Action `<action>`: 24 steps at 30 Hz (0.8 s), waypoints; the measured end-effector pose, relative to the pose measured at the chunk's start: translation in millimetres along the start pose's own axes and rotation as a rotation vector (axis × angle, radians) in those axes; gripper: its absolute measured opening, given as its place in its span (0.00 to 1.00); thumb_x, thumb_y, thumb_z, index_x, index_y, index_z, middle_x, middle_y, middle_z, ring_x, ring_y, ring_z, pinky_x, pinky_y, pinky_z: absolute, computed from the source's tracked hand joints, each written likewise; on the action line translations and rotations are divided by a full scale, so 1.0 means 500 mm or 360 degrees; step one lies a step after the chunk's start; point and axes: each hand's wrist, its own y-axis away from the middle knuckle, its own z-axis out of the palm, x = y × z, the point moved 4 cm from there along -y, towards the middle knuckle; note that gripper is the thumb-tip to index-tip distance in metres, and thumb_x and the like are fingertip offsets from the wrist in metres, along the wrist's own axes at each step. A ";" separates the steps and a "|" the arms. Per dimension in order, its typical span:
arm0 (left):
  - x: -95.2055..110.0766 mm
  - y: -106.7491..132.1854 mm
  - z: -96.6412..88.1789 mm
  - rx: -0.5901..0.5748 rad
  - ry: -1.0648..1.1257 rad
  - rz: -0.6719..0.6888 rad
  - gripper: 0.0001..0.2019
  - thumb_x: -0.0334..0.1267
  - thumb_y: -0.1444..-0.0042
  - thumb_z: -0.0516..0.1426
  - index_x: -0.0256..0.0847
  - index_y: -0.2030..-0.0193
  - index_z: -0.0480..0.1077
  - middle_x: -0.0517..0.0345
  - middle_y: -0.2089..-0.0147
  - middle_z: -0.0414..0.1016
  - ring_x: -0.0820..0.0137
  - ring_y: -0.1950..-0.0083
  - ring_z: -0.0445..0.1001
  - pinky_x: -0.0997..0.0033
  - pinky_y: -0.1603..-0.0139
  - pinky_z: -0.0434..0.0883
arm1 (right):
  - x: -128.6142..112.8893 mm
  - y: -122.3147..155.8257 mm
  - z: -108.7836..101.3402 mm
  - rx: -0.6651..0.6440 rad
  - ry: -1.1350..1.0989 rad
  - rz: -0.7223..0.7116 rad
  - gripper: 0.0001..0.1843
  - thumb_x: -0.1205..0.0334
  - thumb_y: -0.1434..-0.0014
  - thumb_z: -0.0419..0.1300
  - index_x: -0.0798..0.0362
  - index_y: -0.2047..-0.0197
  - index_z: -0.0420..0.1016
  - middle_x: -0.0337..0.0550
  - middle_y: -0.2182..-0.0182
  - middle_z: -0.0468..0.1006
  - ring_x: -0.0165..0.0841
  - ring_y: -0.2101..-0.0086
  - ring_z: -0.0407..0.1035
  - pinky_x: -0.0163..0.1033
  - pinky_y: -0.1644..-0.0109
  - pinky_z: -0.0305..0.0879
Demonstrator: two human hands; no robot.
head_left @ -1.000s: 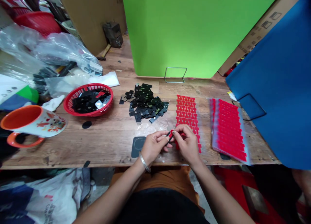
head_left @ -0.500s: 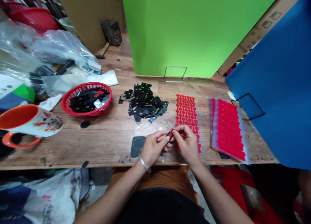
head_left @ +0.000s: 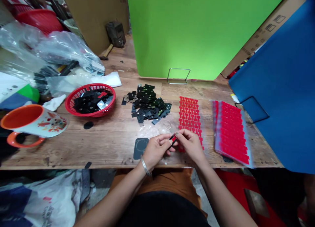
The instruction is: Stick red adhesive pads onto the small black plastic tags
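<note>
Between the fingertips of my left hand (head_left: pixel 155 150) is a small flat black piece (head_left: pixel 171 144), held at a tilt above the table's front part. A red sticker (head_left: pixel 174 138) lies on its upper face. My right hand (head_left: pixel 193 147) pinches at the sticker's upper end, thumb and forefinger together. Partly under my right hand lies a clear sheet with rows of red T-shaped stickers (head_left: pixel 189 113). A loose heap of similar black pieces (head_left: pixel 150 103) sits beyond my left hand. My fingers hide part of the held piece.
To the left stand a red basket (head_left: pixel 71 110) of black pieces and an orange-and-white mug (head_left: pixel 52 123). More red sticker sheets (head_left: pixel 232 131) are stacked at right. A green board (head_left: pixel 197 33) and a blue board (head_left: pixel 283 99) rise behind. A dark rounded pad (head_left: pixel 140 148) lies by my left wrist.
My right fingers have shifted slightly over the red sticker, and my right hand sits a little lower. The black piece stays in my left hand. The whole view has moved slightly.
</note>
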 end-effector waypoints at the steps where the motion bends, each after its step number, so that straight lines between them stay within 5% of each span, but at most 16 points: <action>1: 0.001 0.001 0.001 -0.0033 0.0001 -0.0003 0.19 0.40 0.52 0.59 0.32 0.55 0.68 0.48 0.65 0.77 0.73 0.72 0.73 0.78 0.75 0.67 | -0.005 0.003 0.003 -0.0010 0.0086 -0.0031 0.12 0.54 0.47 0.58 0.55 0.71 0.71 0.33 0.84 0.68 0.23 0.84 0.58 0.28 0.81 0.53; 6: -0.004 0.006 -0.003 -0.0030 0.0015 0.0008 0.18 0.42 0.55 0.61 0.32 0.60 0.71 0.53 0.71 0.75 0.74 0.73 0.73 0.77 0.72 0.68 | -0.021 0.023 0.023 0.0129 0.0358 -0.0287 0.11 0.57 0.47 0.57 0.55 0.74 0.69 0.36 0.79 0.71 0.27 0.77 0.64 0.31 0.73 0.60; 14: -0.016 0.011 -0.035 0.0088 -0.0154 0.0067 0.13 0.44 0.53 0.58 0.33 0.67 0.73 0.54 0.75 0.75 0.76 0.78 0.70 0.78 0.77 0.66 | 0.013 0.025 0.056 0.0029 0.0344 -0.0194 0.16 0.52 0.44 0.54 0.55 0.75 0.67 0.37 0.81 0.68 0.28 0.78 0.62 0.31 0.75 0.58; 16: 0.016 0.011 -0.074 0.0218 -0.0396 0.0216 0.13 0.44 0.50 0.55 0.35 0.66 0.73 0.55 0.74 0.76 0.74 0.77 0.71 0.76 0.76 0.67 | 0.018 0.021 0.052 0.0030 0.0350 -0.0136 0.17 0.50 0.43 0.51 0.55 0.71 0.69 0.38 0.80 0.68 0.28 0.79 0.61 0.31 0.78 0.56; 19: 0.120 0.021 -0.176 0.0811 -0.1055 0.0737 0.14 0.43 0.47 0.52 0.37 0.64 0.74 0.56 0.72 0.76 0.70 0.73 0.72 0.73 0.71 0.70 | 0.021 0.019 0.039 0.0031 0.0362 -0.0124 0.18 0.49 0.42 0.50 0.55 0.66 0.69 0.38 0.79 0.68 0.28 0.80 0.59 0.30 0.80 0.52; 24: 0.284 0.030 -0.351 0.1371 -0.1280 0.1021 0.14 0.41 0.49 0.54 0.35 0.61 0.72 0.49 0.56 0.73 0.62 0.52 0.68 0.60 0.45 0.59 | 0.024 0.031 0.015 0.0040 0.0450 -0.0232 0.16 0.51 0.42 0.52 0.55 0.70 0.69 0.37 0.79 0.65 0.27 0.80 0.58 0.30 0.79 0.51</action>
